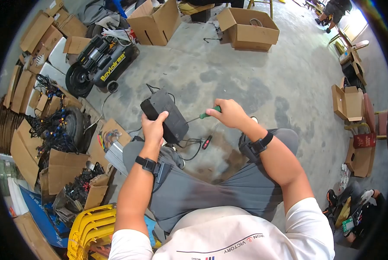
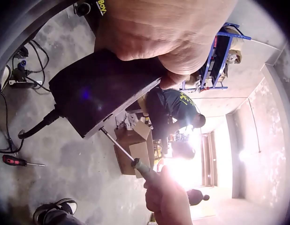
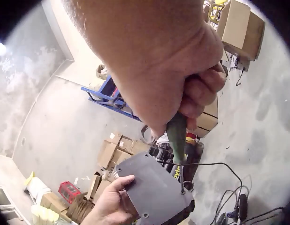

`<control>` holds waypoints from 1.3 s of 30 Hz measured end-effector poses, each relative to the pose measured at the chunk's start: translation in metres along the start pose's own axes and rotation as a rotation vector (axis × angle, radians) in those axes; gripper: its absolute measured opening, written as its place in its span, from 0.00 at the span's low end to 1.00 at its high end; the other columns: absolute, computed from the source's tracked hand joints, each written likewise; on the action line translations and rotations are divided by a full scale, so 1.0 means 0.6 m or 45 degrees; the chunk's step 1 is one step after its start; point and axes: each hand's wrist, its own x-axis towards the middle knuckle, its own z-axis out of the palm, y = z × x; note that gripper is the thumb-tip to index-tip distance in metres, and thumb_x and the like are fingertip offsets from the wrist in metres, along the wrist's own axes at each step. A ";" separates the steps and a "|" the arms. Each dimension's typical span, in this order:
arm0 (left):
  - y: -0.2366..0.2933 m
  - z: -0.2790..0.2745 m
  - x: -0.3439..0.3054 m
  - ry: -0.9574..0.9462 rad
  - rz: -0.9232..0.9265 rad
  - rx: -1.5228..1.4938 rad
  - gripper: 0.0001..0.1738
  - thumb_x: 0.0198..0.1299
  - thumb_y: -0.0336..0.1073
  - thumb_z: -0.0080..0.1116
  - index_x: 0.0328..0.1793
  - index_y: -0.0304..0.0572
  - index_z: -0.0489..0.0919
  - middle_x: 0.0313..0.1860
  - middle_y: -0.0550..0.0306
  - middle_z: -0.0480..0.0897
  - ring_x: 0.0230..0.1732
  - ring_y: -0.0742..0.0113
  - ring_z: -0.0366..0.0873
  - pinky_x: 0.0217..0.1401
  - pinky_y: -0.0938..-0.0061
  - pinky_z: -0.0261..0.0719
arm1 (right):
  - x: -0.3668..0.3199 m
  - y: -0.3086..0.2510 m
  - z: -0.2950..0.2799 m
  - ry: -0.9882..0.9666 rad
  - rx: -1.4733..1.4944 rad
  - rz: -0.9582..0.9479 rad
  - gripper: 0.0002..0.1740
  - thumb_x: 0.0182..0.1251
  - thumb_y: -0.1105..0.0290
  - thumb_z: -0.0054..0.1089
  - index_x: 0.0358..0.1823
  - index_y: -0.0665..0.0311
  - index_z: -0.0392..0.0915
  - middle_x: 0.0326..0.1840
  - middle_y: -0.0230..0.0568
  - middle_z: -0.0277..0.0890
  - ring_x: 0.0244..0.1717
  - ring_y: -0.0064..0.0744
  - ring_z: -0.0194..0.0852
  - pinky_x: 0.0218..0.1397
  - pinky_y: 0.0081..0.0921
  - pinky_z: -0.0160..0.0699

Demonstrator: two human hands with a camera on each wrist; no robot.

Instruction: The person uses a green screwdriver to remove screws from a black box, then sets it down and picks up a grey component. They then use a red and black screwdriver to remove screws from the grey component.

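Note:
A black box-shaped device with cables is gripped by my left hand, thumb on its near face. My right hand holds a green-handled screwdriver, its shaft pointing left to the device. In the right wrist view, the screwdriver has its tip at a corner screw hole of the device's flat grey panel; other holes show at further corners. The left wrist view shows the shaft meeting the edge of the device.
A red-and-black screwdriver lies on the floor between my feet, beside black cables. A black air compressor stands at upper left. Cardboard boxes stand ahead; cartons, wires and a yellow plastic item crowd the left. Other people are at the right.

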 end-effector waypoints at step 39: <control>-0.005 0.002 0.002 0.021 0.001 0.092 0.31 0.50 0.26 0.71 0.59 0.31 0.69 0.51 0.48 0.80 0.49 0.60 0.81 0.54 0.66 0.80 | -0.003 0.006 -0.005 -0.123 -0.008 -0.079 0.21 0.66 0.50 0.64 0.47 0.61 0.79 0.35 0.49 0.82 0.42 0.54 0.81 0.44 0.44 0.78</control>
